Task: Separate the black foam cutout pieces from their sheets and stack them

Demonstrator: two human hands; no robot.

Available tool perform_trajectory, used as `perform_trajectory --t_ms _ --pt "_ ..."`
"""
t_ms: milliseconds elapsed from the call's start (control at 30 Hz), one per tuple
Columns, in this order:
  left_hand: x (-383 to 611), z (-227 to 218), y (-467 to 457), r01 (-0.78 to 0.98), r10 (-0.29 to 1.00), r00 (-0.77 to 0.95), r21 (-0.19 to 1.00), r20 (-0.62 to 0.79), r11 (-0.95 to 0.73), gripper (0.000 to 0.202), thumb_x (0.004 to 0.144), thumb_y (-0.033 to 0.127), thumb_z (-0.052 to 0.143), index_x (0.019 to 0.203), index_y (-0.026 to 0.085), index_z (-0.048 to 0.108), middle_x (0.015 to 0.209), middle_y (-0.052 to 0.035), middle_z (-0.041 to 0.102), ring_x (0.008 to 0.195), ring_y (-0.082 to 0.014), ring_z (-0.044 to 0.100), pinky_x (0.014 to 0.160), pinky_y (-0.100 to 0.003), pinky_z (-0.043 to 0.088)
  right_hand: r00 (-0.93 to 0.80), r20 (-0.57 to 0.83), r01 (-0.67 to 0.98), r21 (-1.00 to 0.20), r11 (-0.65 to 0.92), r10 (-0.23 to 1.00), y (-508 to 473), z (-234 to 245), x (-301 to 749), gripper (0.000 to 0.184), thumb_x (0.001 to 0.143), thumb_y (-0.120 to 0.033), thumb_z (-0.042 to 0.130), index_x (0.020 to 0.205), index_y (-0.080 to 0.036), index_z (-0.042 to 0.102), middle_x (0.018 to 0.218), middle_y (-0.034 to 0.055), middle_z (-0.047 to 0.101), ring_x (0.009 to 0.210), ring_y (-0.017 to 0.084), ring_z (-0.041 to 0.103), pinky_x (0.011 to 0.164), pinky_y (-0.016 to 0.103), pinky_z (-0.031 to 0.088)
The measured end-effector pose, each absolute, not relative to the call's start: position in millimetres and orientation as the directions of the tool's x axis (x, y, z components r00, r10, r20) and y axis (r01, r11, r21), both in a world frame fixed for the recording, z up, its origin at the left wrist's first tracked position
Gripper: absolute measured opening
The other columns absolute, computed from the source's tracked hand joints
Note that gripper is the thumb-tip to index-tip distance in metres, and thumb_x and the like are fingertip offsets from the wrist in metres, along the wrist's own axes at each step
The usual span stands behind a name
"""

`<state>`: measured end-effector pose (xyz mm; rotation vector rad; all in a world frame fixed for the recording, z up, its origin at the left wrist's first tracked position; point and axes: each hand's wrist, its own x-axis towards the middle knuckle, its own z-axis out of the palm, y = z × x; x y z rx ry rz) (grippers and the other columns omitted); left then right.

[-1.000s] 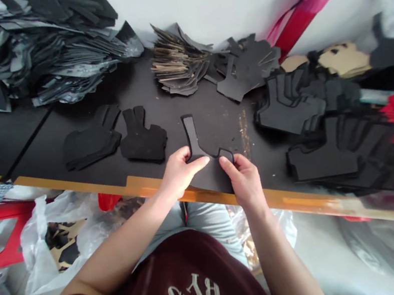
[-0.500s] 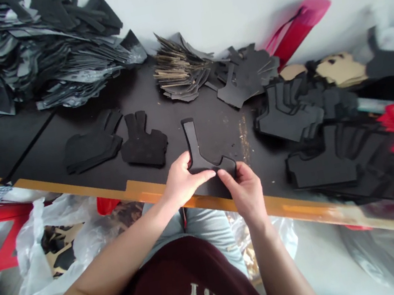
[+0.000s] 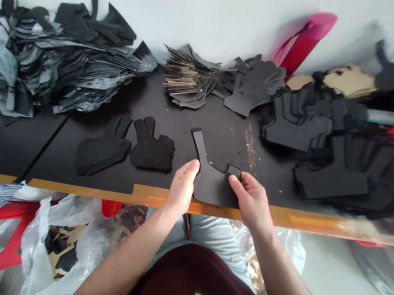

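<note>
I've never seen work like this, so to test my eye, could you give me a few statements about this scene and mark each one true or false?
1. A black sheet cut-out with a long narrow stem overhangs the orange table edge. True.
2. The person's bare right hand holds scissors. False: it holds no tool; its fingers are at the cut-out's edge.
3. A tan-edged stack of black cut-outs lies between the hands. False: it lies farther back, near the wall.
4. A white plastic bag below the table holds tan and black shapes. True.
5. The person's bare left hand lies open against the cut-out's stem. True.
</note>
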<state>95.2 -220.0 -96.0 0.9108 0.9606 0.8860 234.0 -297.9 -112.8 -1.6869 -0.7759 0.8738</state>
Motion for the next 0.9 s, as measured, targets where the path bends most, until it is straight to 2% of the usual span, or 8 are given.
perform_trajectory --t_ms 67,167,267,367,433,567,800,900 --pt "95.2 -93.3 -220.0 -0.251 0.883 0.388 0.891 -0.266 0.378 0.037 0.077 0.051 0.062 0.08 0.014 0.066 0.076 -0.005 0.066 0.078 -0.0187 0.06 0.071 -0.028 0.046 0.525 -0.182 0.094 -0.959 -0.269 0.831 -298.0 -112.8 234.4 0.037 0.079 -0.053 0.058 0.087 -0.017 0.062 0.074 -0.001 0.058 0.068 0.012 0.046 0.065 0.024 0.037" --pt "95.4 -91.4 -222.1 -0.234 0.861 0.456 0.904 -0.224 0.359 0.029 0.074 0.039 0.068 0.088 0.014 0.067 0.083 -0.0038 0.068 0.084 -0.0174 0.06 0.076 -0.026 0.045 0.513 -0.208 0.077 -0.955 -0.286 0.833 -298.8 -111.4 234.0 0.039 0.077 -0.055 0.058 0.087 -0.017 0.063 0.074 -0.0005 0.058 0.069 0.013 0.047 0.064 0.024 0.037" --pt "95.5 -91.8 -224.6 -0.19 0.86 0.458 0.92 -0.225 0.342 0.022 0.073 0.031 0.07 0.087 0.014 0.066 0.079 -0.001 0.066 0.075 -0.0134 0.058 0.071 -0.022 0.042 0.505 -0.231 0.063 -0.951 -0.303 0.832 -300.0 -111.5 234.2 0.04 0.076 -0.056 0.059 0.086 -0.018 0.062 0.073 -0.0003 0.058 0.068 0.013 0.046 0.063 0.024 0.037" --pt "95.6 -92.0 -224.8 -0.168 0.864 0.424 0.914 -0.272 0.37 0.022 0.074 0.034 0.069 0.078 0.013 0.065 0.068 0.0007 0.063 0.062 -0.0103 0.053 0.06 -0.021 0.038 0.493 -0.234 0.073 -0.948 -0.309 0.838 -300.8 -113.6 236.2 0.04 0.076 -0.056 0.059 0.084 -0.018 0.062 0.07 -0.0002 0.056 0.065 0.013 0.044 0.061 0.025 0.035" --pt "95.4 -91.4 -222.6 -0.165 0.861 0.416 0.907 -0.292 0.387 0.026 0.075 0.038 0.068 0.074 0.013 0.065 0.064 0.0005 0.061 0.059 -0.0103 0.052 0.057 -0.021 0.037 0.481 -0.233 0.083 -0.948 -0.308 0.845 -301.4 -115.1 237.9 0.04 0.076 -0.056 0.059 0.083 -0.018 0.061 0.07 -0.0002 0.056 0.066 0.013 0.044 0.061 0.025 0.035" --pt "94.6 -89.6 -213.2 -0.162 0.873 0.395 0.914 -0.286 0.373 0.032 0.078 0.043 0.063 0.075 0.012 0.068 0.069 -0.0032 0.065 0.059 -0.0109 0.053 0.056 -0.021 0.038 0.446 -0.251 0.067 -0.948 -0.312 0.859 -304.2 -118.1 240.5 0.038 0.076 -0.055 0.06 0.084 -0.018 0.062 0.071 -0.0009 0.055 0.067 0.012 0.044 0.063 0.024 0.034" --pt "88.1 -97.8 -206.1 -0.218 0.832 0.452 0.864 -0.323 0.454 0.035 0.077 0.048 0.064 0.087 0.015 0.069 0.082 -0.005 0.068 0.074 -0.0137 0.06 0.068 -0.023 0.045 0.478 -0.256 -0.068 -0.964 -0.256 0.84 -306.4 -127.4 244.0 0.037 0.076 -0.054 0.06 0.087 -0.018 0.065 0.069 -0.0024 0.054 0.067 0.011 0.043 0.063 0.023 0.034" --pt "83.0 -101.4 -211.3 -0.131 0.808 0.435 0.86 -0.397 0.493 0.039 0.074 0.049 0.067 0.099 0.019 0.067 0.093 -0.0051 0.068 0.087 -0.0175 0.062 0.068 -0.024 0.047 0.518 -0.252 -0.104 -0.967 -0.232 0.817 -304.4 -127.4 245.7 0.038 0.075 -0.054 0.063 0.086 -0.018 0.064 0.066 -0.0032 0.052 0.064 0.01 0.042 0.06 0.022 0.033"
